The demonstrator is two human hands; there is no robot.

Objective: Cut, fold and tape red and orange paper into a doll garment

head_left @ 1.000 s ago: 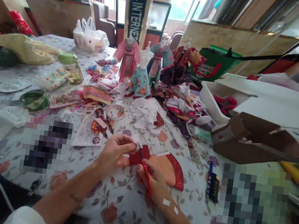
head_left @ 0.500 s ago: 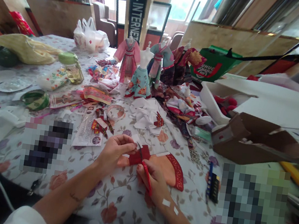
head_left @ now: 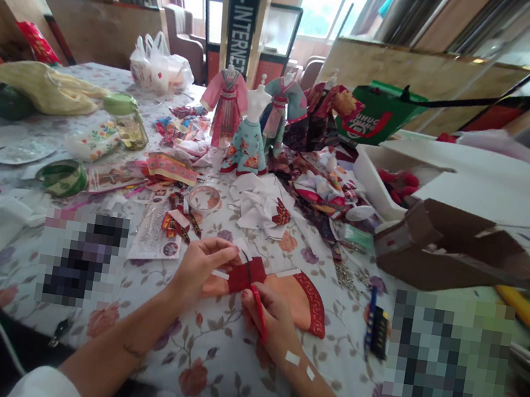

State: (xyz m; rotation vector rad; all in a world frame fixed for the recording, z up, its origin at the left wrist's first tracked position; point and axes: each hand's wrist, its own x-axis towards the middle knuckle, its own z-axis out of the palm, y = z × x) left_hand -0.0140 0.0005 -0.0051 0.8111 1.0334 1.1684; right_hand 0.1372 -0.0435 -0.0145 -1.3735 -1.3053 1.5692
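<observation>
My left hand is closed in a pinch, thumb against forefinger, at a small white piece that looks like paper. My right hand is wrapped round red-handled scissors, whose dark, narrow blades point up and left across a dark red fabric piece. The blade tips are close to my left fingertips. An orange fabric piece with a patterned red border lies flat on the table, extending to the right of the dark red piece. More orange fabric shows under my left hand.
Crumpled white paper scraps and a tape roll lie just beyond my hands. Behind stand small dress forms in costumes. A cardboard box and a white foam box are on the right. A lidded jar stands on the left.
My left fingers and the scissors have shifted very slightly to the left. The fabric and everything else look the same.
</observation>
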